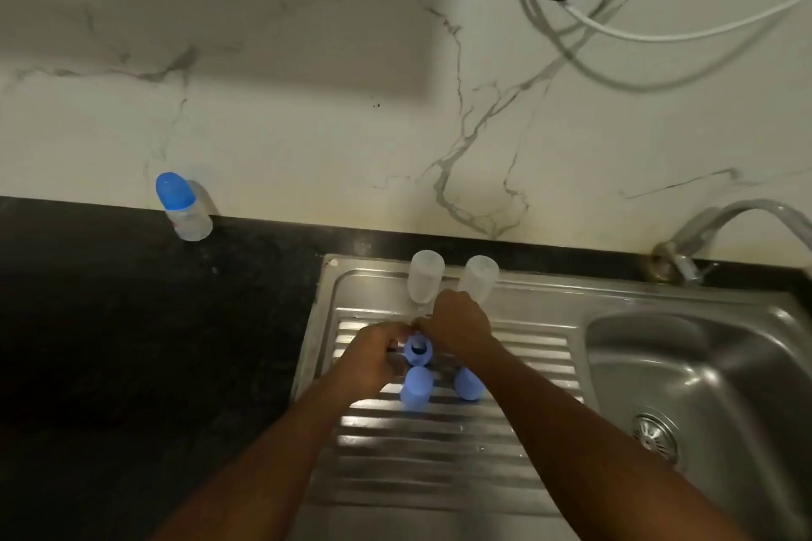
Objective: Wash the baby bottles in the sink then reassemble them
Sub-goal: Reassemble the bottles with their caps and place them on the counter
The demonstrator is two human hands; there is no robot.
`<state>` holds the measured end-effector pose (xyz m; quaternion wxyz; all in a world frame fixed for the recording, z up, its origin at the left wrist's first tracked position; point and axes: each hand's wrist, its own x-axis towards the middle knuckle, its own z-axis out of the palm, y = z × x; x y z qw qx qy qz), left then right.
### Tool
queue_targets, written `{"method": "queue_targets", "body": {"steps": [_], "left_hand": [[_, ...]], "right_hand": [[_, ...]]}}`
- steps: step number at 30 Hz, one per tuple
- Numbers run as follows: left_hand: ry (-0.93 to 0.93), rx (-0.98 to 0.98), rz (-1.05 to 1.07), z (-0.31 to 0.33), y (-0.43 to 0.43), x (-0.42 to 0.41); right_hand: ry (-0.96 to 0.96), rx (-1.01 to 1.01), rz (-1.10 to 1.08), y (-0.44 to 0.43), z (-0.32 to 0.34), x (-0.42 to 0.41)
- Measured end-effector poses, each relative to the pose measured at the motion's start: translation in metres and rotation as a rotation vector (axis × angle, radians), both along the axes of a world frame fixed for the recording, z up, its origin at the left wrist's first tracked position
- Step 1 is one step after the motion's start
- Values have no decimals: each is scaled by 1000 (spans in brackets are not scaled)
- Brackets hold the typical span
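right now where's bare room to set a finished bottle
Black counter left of the drainboard, in front of the capped bottle; drainboard ribs nearer than the blue caps. Crowded: clear bottles, left hand and right hand at the blue ring.

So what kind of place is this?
Most likely a home kitchen: a steel sink with a ribbed draining board, a tap behind it, and a dark countertop along a marble-look wall. The left hand holds a blue bottle ring over the board.
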<state>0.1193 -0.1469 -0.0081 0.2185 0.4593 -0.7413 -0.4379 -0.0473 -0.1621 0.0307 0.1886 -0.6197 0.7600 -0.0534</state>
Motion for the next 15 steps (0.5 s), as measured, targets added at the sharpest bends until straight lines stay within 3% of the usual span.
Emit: {"method": "queue_targets", "body": {"steps": [10, 15], "left_hand": [[-70, -38, 153, -2, 8, -20], [156, 103, 338, 12, 22, -16]], "right_hand": [[-137, -163, -1, 6, -7, -10], [-474, -339, -182, 26, 25, -22]]}}
